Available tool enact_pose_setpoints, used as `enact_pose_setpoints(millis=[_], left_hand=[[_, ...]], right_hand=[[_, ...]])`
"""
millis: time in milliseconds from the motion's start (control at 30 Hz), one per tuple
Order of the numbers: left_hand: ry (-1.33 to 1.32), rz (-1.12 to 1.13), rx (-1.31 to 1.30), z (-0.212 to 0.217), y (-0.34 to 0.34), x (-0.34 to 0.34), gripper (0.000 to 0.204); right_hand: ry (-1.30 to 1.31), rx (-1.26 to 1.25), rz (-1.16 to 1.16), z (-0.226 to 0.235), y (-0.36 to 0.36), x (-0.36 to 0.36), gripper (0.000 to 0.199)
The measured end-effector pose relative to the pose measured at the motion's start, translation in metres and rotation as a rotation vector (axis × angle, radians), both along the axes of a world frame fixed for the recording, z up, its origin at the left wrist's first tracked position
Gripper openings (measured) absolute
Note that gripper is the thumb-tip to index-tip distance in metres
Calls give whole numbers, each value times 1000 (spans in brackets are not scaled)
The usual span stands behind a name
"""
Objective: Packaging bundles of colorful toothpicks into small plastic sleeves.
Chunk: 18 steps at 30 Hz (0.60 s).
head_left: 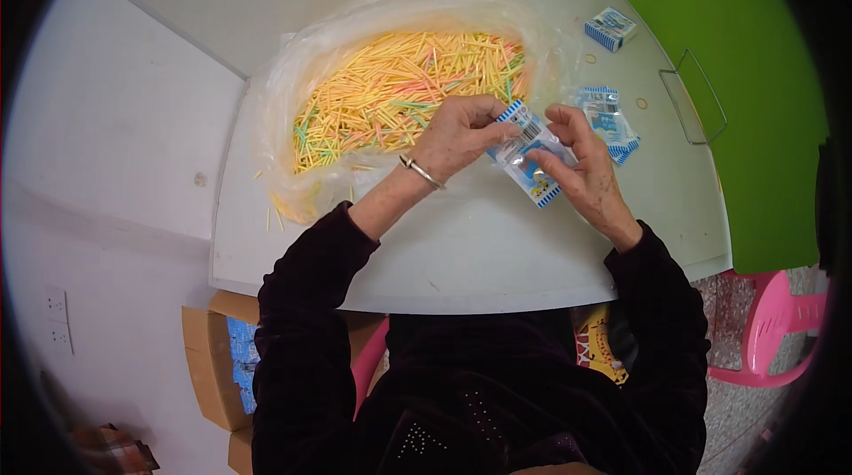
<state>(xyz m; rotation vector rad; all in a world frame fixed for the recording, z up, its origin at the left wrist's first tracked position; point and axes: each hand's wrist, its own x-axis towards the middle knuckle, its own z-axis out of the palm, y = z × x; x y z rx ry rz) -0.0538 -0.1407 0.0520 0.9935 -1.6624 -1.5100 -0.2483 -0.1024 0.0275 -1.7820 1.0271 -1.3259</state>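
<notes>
Between my two hands is a small blue-and-white plastic packet with striped ends, tilted over the table. My left hand, with a bracelet at its wrist, pinches the packet's upper left edge. The fingers of my right hand close on its right side, the thumb lying across its front. Just beyond my left hand, a large clear plastic bag lies spread wide, full of thin pastel sticks in yellow, orange, pink and green. What the packet contains cannot be made out.
Flat packets lie right of my hands, and a bundle of packets sits farther back. Rubber bands are on the white table. Beside a green panel is a wire stand. A cardboard box and pink chair stand below.
</notes>
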Motion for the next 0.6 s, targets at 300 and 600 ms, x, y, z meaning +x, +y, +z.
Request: enact_pose_setpoints(millis=[300, 600], left_hand=[[-356, 196, -641, -6, 35, 12, 12], [-354, 204, -508, -5, 7, 17, 16]], right_hand=[[-61, 366, 221, -5, 1, 10, 14], [-34, 398, 277, -10, -1, 8, 21]])
